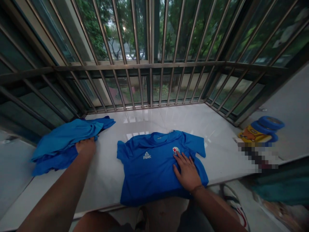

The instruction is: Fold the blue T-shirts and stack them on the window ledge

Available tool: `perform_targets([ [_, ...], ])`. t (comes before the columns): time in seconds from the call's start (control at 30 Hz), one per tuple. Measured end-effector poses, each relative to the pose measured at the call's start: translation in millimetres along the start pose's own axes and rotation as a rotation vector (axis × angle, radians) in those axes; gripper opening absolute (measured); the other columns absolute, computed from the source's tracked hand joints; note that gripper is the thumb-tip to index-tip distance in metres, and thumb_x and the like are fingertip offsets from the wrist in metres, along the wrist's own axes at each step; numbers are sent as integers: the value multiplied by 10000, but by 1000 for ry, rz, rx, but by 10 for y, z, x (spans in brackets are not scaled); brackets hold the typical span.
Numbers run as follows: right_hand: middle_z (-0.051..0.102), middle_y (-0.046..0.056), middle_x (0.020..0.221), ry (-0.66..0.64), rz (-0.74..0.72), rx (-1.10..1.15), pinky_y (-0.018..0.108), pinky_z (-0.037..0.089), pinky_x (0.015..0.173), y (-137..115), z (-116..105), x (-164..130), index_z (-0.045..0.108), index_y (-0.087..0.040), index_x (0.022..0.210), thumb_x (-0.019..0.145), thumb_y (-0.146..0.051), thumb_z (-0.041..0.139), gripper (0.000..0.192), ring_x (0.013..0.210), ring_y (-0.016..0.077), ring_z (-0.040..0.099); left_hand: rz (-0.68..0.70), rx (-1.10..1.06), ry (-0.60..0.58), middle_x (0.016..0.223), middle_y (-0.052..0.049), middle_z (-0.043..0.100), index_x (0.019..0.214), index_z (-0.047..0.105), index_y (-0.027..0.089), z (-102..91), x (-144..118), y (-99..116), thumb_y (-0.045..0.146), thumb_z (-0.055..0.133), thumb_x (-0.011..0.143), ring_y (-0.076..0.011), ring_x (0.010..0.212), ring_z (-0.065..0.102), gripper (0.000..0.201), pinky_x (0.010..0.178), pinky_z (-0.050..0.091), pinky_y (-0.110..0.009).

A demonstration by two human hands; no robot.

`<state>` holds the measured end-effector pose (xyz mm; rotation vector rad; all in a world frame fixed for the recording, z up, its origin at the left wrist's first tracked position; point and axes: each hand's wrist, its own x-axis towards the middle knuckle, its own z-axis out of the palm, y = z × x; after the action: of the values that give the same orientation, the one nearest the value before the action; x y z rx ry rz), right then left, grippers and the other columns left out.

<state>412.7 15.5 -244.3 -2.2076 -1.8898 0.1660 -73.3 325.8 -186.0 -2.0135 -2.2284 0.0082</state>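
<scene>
A blue T-shirt point(154, 170) lies spread on the white tiled ledge, collar toward the window. It bears a white PEAK logo and a round badge with a red star. My right hand point(188, 170) rests flat on its chest near the badge, fingers apart and holding nothing. To the left, a heap of blue clothes point(65, 138) lies loosely piled in lighter and darker shades. My left hand point(85, 148) reaches into the near right side of this heap. Its fingers are hidden in the folds, so their grip does not show.
Metal window bars point(149, 66) enclose the ledge point(222, 151) at the back and sides. A blue and yellow container point(259, 132) stands at the right end, beside a blurred patch. My legs are below the front edge, with cables point(233, 196) on the right.
</scene>
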Motion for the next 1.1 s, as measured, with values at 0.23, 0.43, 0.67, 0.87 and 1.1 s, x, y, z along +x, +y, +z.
perform_targets([
  [0.23, 459, 32, 1744, 11, -1, 2, 595, 212, 1363, -3, -2, -5, 562, -289, 1635, 1083, -427, 459, 578, 1637, 308, 386, 381, -196, -42, 1519, -229, 660, 1478, 646, 113, 170, -462, 1091, 390, 477, 1064, -350, 1445, 589, 526, 1200, 450, -478],
  [0.43, 517, 78, 1707, 48, -17, -37, 588, 247, 1334, -17, -39, 20, 597, -253, 1593, 1080, -413, 464, 553, 1580, 334, 453, 487, -314, -75, 1276, -178, 771, 1337, 706, 185, 168, -939, 1517, 460, 557, 1072, -332, 1244, 693, 410, 1094, 488, -423],
  [0.67, 712, 125, 1392, 137, -108, -61, 428, 459, 1004, -270, 36, -457, 741, -232, 1285, 1093, -351, 510, 323, 1212, 299, 640, 298, -329, -95, 1084, -108, 831, 1141, 726, 234, 201, -1453, 811, 478, 457, 1109, -315, 1048, 785, 364, 907, 550, -384],
  [0.87, 743, 85, 1274, 88, -201, -40, 446, 442, 991, -487, 43, -713, 756, -300, 1235, 1131, -356, 485, 296, 1140, 285, 663, 289, -311, 42, 1441, -197, 711, 1463, 620, 155, 417, -1933, 256, 435, 506, 1055, -381, 1317, 681, 508, 1191, 477, -545],
  [1.1, 637, 159, 1520, 112, -35, -161, 504, 384, 1195, -308, -236, 337, 660, -200, 1443, 1093, -301, 536, 386, 1363, 331, 585, 393, -362, 112, 1529, -222, 653, 1521, 592, 128, 433, -2074, 819, 484, 535, 1077, -375, 1429, 596, 572, 1251, 419, -566],
])
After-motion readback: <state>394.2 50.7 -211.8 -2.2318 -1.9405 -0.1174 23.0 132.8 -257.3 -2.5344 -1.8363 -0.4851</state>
